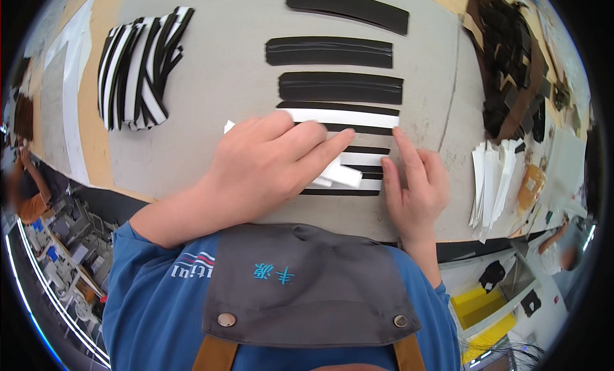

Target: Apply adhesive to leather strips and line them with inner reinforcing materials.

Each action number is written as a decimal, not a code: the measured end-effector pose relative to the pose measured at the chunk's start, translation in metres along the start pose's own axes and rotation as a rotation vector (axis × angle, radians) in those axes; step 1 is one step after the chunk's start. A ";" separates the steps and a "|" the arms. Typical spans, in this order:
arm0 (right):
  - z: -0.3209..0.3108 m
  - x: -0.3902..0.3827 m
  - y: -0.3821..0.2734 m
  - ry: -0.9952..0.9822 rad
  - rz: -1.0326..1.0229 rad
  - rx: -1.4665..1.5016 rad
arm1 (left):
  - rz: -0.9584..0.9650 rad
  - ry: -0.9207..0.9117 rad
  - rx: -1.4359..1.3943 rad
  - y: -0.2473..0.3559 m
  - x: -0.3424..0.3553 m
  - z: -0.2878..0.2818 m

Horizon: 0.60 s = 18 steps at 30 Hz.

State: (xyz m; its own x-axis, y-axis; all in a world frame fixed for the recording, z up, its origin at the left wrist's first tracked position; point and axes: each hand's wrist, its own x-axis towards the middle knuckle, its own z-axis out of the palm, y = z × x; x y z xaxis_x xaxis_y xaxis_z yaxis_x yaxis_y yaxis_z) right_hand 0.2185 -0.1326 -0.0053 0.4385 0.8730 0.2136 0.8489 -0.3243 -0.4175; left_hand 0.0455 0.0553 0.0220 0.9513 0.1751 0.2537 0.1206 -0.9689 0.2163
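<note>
The right hand [420, 184], its grip loose with thumb and finger apart, rests at the right ends of black-and-white strips [368, 159] on the bench [224, 64]. The left hand [265, 165] covers their left part and loose white pieces [343, 175]; whether its grip holds any, I cannot tell. Beyond lie three black strips [342, 88].

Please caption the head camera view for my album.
Left hand, holding white strips, and right hand at black-and-white strips, black ones beyond on a grey tabletop.
</note>
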 end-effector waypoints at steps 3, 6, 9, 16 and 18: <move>-0.005 -0.001 -0.006 0.022 -0.133 -0.104 | -0.083 -0.014 -0.060 -0.004 -0.033 -0.012; 0.000 0.015 -0.023 -0.037 -0.257 0.019 | -0.183 0.033 -0.050 -0.006 -0.057 -0.015; 0.011 0.028 -0.041 -0.119 -0.313 0.050 | -0.240 0.035 -0.048 -0.009 -0.066 -0.011; 0.026 0.041 -0.063 -0.228 -0.326 -0.053 | -0.299 0.102 -0.097 -0.014 -0.066 0.005; 0.028 0.042 -0.061 -0.222 -0.349 -0.091 | -0.301 0.106 -0.101 -0.015 -0.067 0.005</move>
State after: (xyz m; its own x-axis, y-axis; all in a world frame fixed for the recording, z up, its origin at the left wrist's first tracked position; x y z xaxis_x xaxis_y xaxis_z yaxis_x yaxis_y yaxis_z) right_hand 0.1766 -0.0659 0.0048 0.0546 0.9902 0.1288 0.9620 -0.0177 -0.2724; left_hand -0.0187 0.0571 -0.0025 0.8420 0.4730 0.2595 0.3577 -0.8495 0.3878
